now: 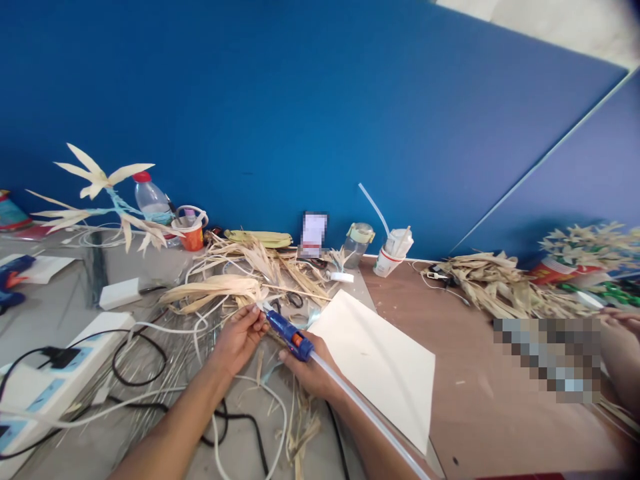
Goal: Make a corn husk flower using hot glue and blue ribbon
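My right hand (313, 367) is wrapped around a blue hot glue gun (287, 332), with a long translucent glue stick (367, 413) running out of its back. The gun's nozzle points up and left, right at the fingertips of my left hand (243, 340). Those fingers are pinched together; whatever small piece sits between them is too small to make out. Just beyond them lie dried corn husks (215, 290), spread over the table. A white sheet of board (380, 367) rests beside my right hand.
A white power strip (75, 373) with tangled cables lies at left. A husk flower on blue stems (117, 200), a bottle (150, 193), a phone (314, 233), a jar (357, 243) and a paper cup (390, 260) stand along the blue partition. Another person's hand (620, 340) shows at right.
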The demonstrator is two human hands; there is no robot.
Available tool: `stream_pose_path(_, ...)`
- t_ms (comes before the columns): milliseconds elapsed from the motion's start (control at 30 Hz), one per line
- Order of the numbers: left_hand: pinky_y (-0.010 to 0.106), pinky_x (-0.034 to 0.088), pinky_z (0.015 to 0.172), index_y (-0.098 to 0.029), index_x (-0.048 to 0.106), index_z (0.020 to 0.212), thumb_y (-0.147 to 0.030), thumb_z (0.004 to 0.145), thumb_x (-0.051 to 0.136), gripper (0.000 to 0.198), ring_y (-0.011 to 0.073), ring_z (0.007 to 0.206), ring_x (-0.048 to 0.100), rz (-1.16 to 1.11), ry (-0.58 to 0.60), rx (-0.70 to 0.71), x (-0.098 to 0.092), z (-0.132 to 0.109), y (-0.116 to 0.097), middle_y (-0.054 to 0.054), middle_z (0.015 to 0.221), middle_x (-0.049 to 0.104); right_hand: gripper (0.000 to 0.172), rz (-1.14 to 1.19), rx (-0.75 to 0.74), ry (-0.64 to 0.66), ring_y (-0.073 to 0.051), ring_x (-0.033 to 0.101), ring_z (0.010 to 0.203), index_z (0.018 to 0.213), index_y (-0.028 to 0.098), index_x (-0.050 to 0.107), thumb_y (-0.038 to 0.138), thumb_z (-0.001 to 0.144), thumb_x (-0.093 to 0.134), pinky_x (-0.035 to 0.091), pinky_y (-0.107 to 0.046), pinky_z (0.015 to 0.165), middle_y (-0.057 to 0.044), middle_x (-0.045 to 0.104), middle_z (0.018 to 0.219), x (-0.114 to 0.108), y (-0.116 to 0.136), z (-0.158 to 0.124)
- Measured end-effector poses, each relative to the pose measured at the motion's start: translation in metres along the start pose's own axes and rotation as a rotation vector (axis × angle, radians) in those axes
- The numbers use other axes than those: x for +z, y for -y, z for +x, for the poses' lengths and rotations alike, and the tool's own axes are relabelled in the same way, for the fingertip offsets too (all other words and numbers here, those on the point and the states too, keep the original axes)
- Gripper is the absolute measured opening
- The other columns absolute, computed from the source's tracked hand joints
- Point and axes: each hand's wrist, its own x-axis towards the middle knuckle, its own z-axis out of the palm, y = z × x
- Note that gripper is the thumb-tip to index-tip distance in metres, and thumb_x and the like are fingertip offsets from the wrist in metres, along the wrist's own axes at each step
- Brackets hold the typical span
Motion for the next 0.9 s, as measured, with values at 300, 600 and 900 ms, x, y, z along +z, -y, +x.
stream_pose_path(300,0.021,0.049,0.05,-0.013,0.061,0.067,-0.007,0.063,0.076,0.018,0.006,0.044,0.048,0.002,-0.017,-0.011,0.0001,0.0008,0.0002,-0.002,0.056,0.059,0.02,-0.05,0.016,0.143,-0.012,0.051,0.056,0.06,0.022,0.046,0.024,0.078,0.055,0.037,-0.035,0.053,-0.001,0.053,0.058,-0.0019,0.0045,0.0016)
stream_pose_path(600,0.02,0.049,0.049,-0.013,0.061,0.068,-0.009,0.063,0.077,0.017,0.0054,0.043,0.048,0.015,-0.026,-0.008,0.0004,0.0005,0.0003,-0.002,0.056,0.06,0.011,-0.012,0.059,0.099,-0.012,0.047,0.053,0.066,0.021,0.053,0.027,0.074,0.058,0.038,-0.028,0.051,0.0,0.054,0.058,0.0018,-0.0046,0.0009)
stream_pose_path(900,0.019,0.049,0.05,-0.012,0.064,0.067,-0.01,0.06,0.08,0.018,0.004,0.043,0.046,0.024,-0.009,-0.006,0.0017,-0.0005,-0.001,-0.002,0.056,0.061,0.011,-0.079,0.081,0.1,-0.014,0.048,0.058,0.064,0.02,0.05,0.024,0.07,0.058,0.039,-0.026,0.059,0.001,0.051,0.061,0.0022,-0.0007,0.0041)
